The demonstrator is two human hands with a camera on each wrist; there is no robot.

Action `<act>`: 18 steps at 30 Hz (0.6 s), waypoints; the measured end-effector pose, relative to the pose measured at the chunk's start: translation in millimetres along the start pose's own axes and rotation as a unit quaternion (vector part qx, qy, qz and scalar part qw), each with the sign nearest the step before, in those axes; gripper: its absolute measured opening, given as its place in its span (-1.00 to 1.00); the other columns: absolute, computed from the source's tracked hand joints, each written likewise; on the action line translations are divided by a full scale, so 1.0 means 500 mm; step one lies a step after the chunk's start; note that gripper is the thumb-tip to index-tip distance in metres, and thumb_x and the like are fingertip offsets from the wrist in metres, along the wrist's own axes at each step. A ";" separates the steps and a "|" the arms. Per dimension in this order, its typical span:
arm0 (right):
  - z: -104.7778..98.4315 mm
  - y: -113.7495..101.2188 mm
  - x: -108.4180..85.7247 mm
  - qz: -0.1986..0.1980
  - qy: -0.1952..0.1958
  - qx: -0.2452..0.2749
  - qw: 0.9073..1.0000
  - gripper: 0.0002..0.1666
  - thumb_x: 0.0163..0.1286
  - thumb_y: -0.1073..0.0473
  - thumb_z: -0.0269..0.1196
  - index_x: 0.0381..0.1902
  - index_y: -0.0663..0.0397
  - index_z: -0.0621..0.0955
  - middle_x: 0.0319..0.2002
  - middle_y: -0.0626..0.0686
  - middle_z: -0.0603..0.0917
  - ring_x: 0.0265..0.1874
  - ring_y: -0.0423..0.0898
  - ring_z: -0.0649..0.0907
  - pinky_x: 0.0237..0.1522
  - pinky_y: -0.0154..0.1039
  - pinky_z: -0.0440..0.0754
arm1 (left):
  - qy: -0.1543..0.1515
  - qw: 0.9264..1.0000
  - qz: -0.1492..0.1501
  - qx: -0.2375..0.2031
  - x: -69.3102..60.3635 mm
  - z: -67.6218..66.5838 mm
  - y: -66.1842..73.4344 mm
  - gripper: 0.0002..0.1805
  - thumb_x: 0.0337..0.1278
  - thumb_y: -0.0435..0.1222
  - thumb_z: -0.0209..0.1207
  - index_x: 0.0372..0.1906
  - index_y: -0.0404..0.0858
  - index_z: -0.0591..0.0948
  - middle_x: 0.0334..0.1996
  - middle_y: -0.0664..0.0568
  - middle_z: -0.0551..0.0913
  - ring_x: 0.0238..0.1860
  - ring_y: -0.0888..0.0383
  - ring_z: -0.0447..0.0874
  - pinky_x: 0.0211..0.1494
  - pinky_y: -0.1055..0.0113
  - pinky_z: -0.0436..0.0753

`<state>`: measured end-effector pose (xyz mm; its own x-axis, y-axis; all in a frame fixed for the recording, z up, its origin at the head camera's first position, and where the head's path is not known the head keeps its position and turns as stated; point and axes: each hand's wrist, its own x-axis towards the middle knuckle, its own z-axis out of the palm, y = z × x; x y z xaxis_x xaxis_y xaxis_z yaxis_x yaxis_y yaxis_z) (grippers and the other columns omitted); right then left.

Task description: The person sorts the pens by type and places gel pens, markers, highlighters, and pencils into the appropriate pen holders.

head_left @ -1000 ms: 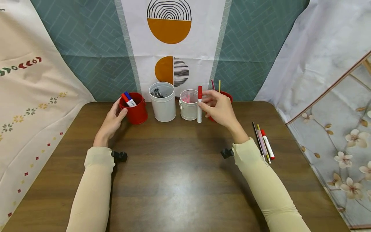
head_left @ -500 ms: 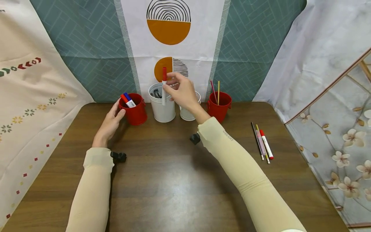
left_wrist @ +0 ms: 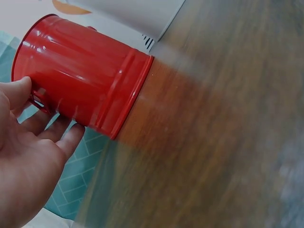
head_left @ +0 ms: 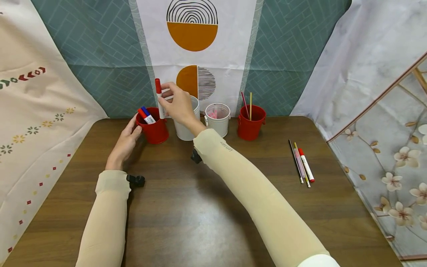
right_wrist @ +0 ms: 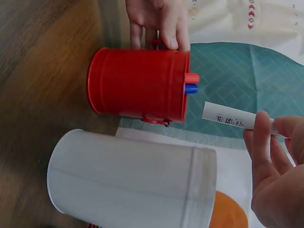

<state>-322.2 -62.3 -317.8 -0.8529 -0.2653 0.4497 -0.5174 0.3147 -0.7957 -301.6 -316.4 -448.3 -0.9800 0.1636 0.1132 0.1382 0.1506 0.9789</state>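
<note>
At left of centre in the head view, a right hand (head_left: pixel 180 104) is pinching a white marker (head_left: pixel 161 106) with a red cap, thumb and fingers clamping on its body. The marker is standing nearly upright, its lower end overlapping the right edge of a red bucket (head_left: pixel 156 132); the right wrist view is showing that end hanging apart from the bucket's mouth, with the cap hiding beyond the fingers and the printing blurring past reading. The left hand (head_left: pixel 125 142) is gripping the bucket, thumb lying by the handle, fingers curving against the side. Inside, 1 red-tipped pen (head_left: pixel 142 113) and 1 blue-tipped pen (head_left: pixel 145 111) are poking out, the bucket concealing their lower ends. The right hand is masking much of the tall white bucket (head_left: pixel 183 131) behind it. Just right of centre, a small white bucket (head_left: pixel 218 126) is holding pink items (head_left: pixel 214 112), hard to make out. Farther right, a second red bucket (head_left: pixel 250 128) is holding 2 slender sticks (head_left: pixel 251 104). Both sleeves (head_left: pixel 106 207) are running off the bottom edge.
</note>
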 end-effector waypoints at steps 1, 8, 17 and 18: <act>0.006 -0.001 0.002 0.002 -0.004 0.001 1.000 -0.58 0.52 0.21 0.36 0.28 0.09 0.59 -0.03 0.11 0.80 -0.21 -0.09 0.84 -0.43 -0.38 0.75 | 0.000 1.000 -0.001 0.000 0.000 0.000 0.000 -0.28 0.74 -0.22 -0.13 0.77 0.07 -0.09 0.76 0.05 -0.14 0.74 -0.06 -0.20 0.73 -0.08 -0.07; 0.043 -0.004 0.012 0.009 -0.024 0.004 1.000 -0.57 0.52 0.25 0.36 0.28 0.09 0.57 -0.02 0.11 0.79 -0.23 -0.14 0.82 -0.45 -0.39 0.74 | 0.000 1.000 -0.009 -0.004 0.005 -0.004 -0.006 -0.29 0.74 -0.28 -0.18 0.77 0.04 -0.11 0.76 0.05 -0.13 0.74 -0.02 -0.19 0.74 -0.10 -0.08; 0.076 0.002 0.015 0.030 -0.053 -0.030 0.998 -0.61 0.57 0.22 0.31 0.28 0.02 0.56 0.01 0.05 0.79 -0.13 -0.12 0.82 -0.41 -0.45 0.73 | 0.000 1.000 -0.008 -0.011 0.004 -0.003 -0.001 -0.30 0.75 -0.27 -0.18 0.77 0.06 -0.10 0.76 0.09 -0.11 0.74 0.02 -0.19 0.74 -0.08 -0.08; 0.078 0.004 0.015 0.031 -0.056 -0.032 0.997 -0.61 0.57 0.22 0.31 0.28 0.02 0.57 0.02 0.05 0.80 -0.13 -0.13 0.82 -0.41 -0.45 0.73 | 0.000 1.000 -0.008 -0.013 0.004 -0.003 0.002 -0.30 0.75 -0.28 -0.18 0.77 0.04 -0.10 0.76 0.08 -0.11 0.74 0.01 -0.18 0.74 -0.08 -0.08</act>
<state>-326.7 -99.0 -331.6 -0.8719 -0.3425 0.3501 -0.4709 0.3903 -0.7911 -303.9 -317.2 -447.0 -0.9822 0.1610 0.0972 0.1184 0.1280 0.9847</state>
